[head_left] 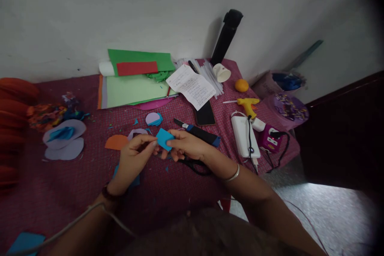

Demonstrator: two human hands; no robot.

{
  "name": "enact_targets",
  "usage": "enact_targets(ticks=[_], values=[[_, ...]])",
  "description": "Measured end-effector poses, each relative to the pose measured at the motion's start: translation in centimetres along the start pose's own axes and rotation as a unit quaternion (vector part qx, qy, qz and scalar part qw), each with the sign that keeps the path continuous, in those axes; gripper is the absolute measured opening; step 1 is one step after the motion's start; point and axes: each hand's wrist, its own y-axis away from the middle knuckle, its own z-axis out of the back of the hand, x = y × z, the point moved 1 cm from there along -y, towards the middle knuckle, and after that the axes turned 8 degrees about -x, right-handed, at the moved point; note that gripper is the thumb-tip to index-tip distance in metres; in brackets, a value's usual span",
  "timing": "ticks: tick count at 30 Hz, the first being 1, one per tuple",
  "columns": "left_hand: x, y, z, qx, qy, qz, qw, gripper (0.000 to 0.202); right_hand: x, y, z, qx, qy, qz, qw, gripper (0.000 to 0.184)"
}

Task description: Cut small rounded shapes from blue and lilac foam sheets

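Observation:
A small square of blue paper (164, 139) is held between both hands above the table. My right hand (189, 144) grips it with the thumb on top and the fingers beneath. At its left edge, the thumb and forefinger of my left hand (136, 158) pinch it. Under the left wrist lies more blue paper (135, 181), partly hidden. A black looped thing (196, 167) rests below my right hand; its kind is unclear. Just beyond the hands are an orange paper half-round (116, 142), round lilac and blue paper pieces (153, 119) and a blue-black utility knife (201, 134).
Coloured sheets (132, 90) and a handwritten page (192, 86) lie at the back, with a phone (205, 114) partly beneath the page. To the right are a paper cup (222, 73), an orange fruit (241, 85), a yellow glue gun (248, 106), a white power bank (244, 136) and cords.

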Motion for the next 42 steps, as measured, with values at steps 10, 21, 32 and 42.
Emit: enact_targets(ticks=[10, 21, 32, 42], values=[[0.3, 0.1, 0.3, 0.026, 0.04, 0.032, 0.998, 0.01, -0.8, -0.3, 0.3, 0.014, -0.033, 0.004, 0.999, 0.019], [0.4, 0.0, 0.2, 0.002, 0.053, 0.049, 0.997, 0.015, -0.6, -0.2, 0.1, 0.014, 0.022, 0.002, 1.0, 0.017], [1.0, -0.4, 0.3, 0.093, -0.025, 0.14, 0.985, 0.025, -0.5, 0.0, 0.2, 0.003, 0.121, 0.012, 0.993, 0.009], [-0.8, 0.2, -0.4, 0.156, -0.006, 0.159, 0.975, 0.03, -0.9, 0.0, 0.1, -0.045, 0.11, 0.064, 0.991, 0.026]])
